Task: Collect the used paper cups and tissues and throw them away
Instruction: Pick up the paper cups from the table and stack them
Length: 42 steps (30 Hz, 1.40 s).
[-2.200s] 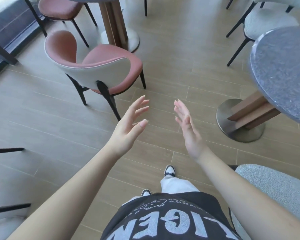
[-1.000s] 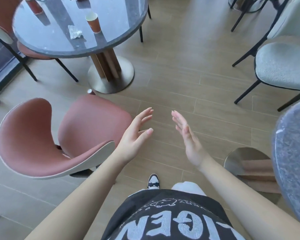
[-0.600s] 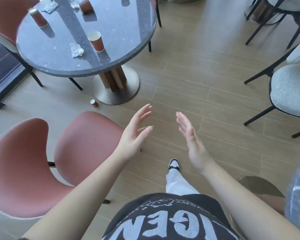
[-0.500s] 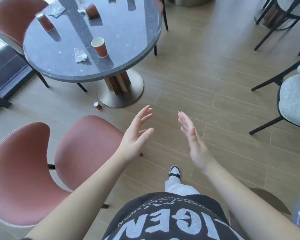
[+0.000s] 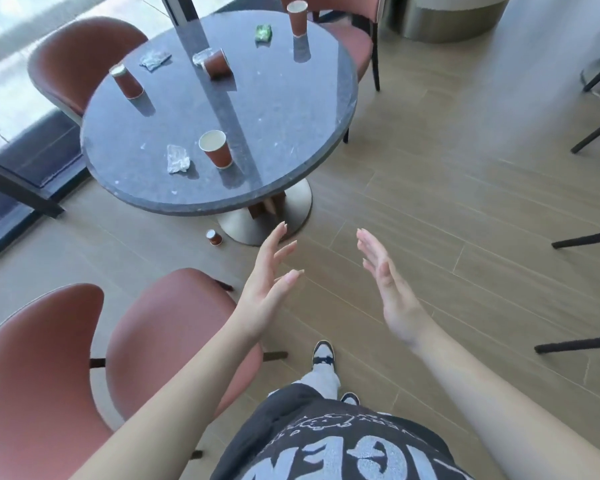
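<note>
Both empty hands, left hand (image 5: 269, 289) and right hand (image 5: 392, 292), hover near the littered table (image 5: 291, 109).

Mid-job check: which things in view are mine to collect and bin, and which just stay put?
To collect:
- four cups on the table: nearest upright, left, tipped over, far
- small cup on the floor
- crumpled tissues: near, far left
- green wrapper, probably rubbish too

Leave:
- round table
- pink chairs
- black-legged chair
</note>
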Tool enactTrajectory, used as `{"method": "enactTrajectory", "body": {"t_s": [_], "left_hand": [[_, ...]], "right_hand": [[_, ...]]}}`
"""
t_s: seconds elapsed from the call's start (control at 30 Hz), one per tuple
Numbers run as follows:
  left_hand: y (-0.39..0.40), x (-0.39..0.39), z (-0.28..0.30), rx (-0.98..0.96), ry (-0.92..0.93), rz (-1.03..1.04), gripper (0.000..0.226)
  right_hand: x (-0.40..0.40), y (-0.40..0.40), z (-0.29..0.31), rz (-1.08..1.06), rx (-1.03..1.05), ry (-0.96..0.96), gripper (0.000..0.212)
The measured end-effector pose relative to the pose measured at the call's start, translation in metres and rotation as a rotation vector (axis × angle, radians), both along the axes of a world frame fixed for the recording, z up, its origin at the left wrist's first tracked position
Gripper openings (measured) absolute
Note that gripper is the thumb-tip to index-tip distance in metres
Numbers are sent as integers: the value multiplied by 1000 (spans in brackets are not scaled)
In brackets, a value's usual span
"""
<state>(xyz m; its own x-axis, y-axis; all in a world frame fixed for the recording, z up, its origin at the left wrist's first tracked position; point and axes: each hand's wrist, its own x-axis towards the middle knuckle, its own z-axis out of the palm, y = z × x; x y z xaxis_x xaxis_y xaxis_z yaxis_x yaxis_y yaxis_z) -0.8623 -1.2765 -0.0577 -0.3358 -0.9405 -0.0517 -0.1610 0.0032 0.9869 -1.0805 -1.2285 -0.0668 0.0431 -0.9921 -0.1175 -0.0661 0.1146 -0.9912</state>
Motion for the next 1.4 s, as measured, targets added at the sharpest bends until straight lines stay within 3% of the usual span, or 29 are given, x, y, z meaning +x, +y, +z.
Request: {"method": "enactTrajectory", "body": {"t_s": [0.47, 0.7, 1.1, 1.4], "left_hand": [[-184, 7, -19, -22, -30, 89, 91], [-257, 2, -13, -19, -20, 184, 80], [-332, -17, -10, 1, -83, 490, 93], [-359, 7, -19, 38, -116, 653, 102]], "right_hand": [[-8, -206, 2, 101, 10, 53, 89], [0, -293, -1, 231, 21, 44, 80], [0, -446, -11, 557, 118, 25, 71], [40, -505, -5, 716, 124, 24, 63]]}}
